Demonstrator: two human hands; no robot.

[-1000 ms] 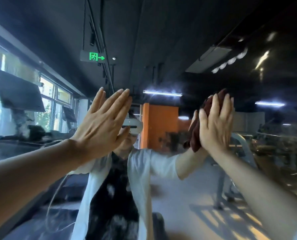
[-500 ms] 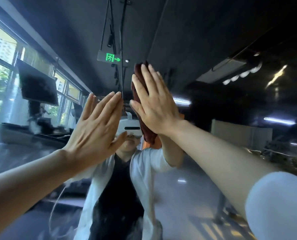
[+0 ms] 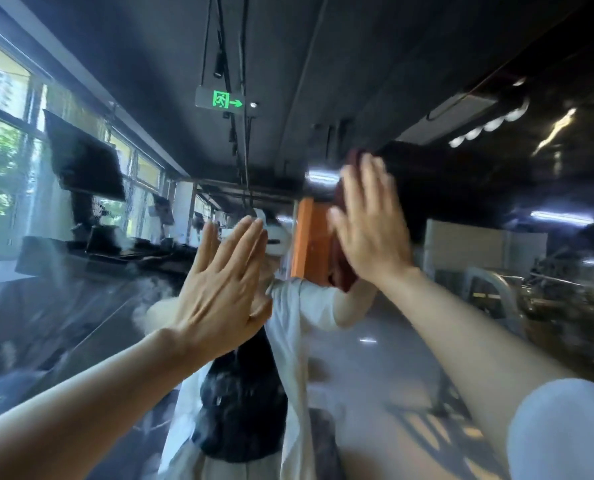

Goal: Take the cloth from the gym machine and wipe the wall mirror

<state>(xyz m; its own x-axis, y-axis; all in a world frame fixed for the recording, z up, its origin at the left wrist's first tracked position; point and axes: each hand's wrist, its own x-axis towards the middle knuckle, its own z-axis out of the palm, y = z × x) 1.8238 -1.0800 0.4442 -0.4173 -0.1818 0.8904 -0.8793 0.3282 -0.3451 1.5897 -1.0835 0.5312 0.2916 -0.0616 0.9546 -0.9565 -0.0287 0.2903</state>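
Observation:
The wall mirror [image 3: 410, 358] fills the whole view and reflects the gym and a person in a white jacket. My right hand [image 3: 368, 223] presses a dark red cloth [image 3: 342, 271] flat against the glass with straight fingers; the cloth shows above and below the palm and is blurred. My left hand [image 3: 224, 292] lies flat on the mirror lower and to the left, fingers straight, with nothing in it.
Reflected in the glass are a row of treadmills with screens [image 3: 81, 157] by the windows on the left, an orange pillar [image 3: 306, 237], a green exit sign [image 3: 226, 100] and gym machines [image 3: 531, 292] at the right.
My right hand has swept the cloth from the upper middle of the glass to the right and slightly down. My left hand stays flat on the mirror.

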